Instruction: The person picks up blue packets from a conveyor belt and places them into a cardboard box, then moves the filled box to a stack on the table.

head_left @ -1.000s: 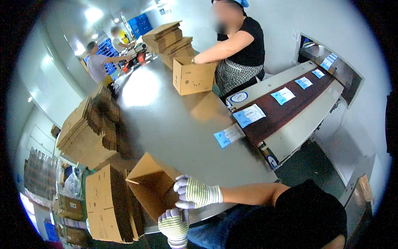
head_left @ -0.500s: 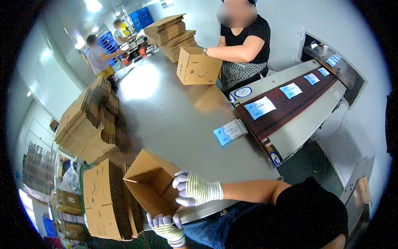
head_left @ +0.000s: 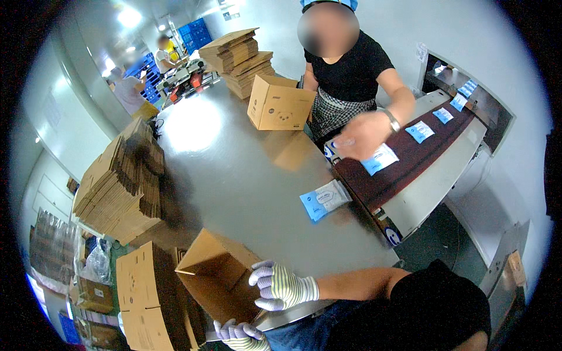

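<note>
An open-topped cardboard box (head_left: 219, 281) stands tilted at the near edge of the metal table, its inside bare where it shows. My right hand (head_left: 284, 286), in a striped glove, grips the box's right wall with bent fingers. Low in the picture, my left hand (head_left: 240, 336), gloved alike, has its fingers hooked over the near rim. Just left of the box lean several flattened cartons (head_left: 140, 292). On the table farther right lies a blue-and-white packet (head_left: 325, 200), apart from both hands.
At right a conveyor belt (head_left: 404, 167) carries several packets. Across the metal table (head_left: 252, 193), a co-worker's hand (head_left: 366, 134) reaches over the belt, beside another open box (head_left: 280, 105). Stacks of flat cartons stand at left (head_left: 120, 181) and far back (head_left: 240, 61).
The co-worker's arm has left the far box and swung out over the belt. Packets on the belt have shifted nearer. My hands keep hold of the box, with little movement.
</note>
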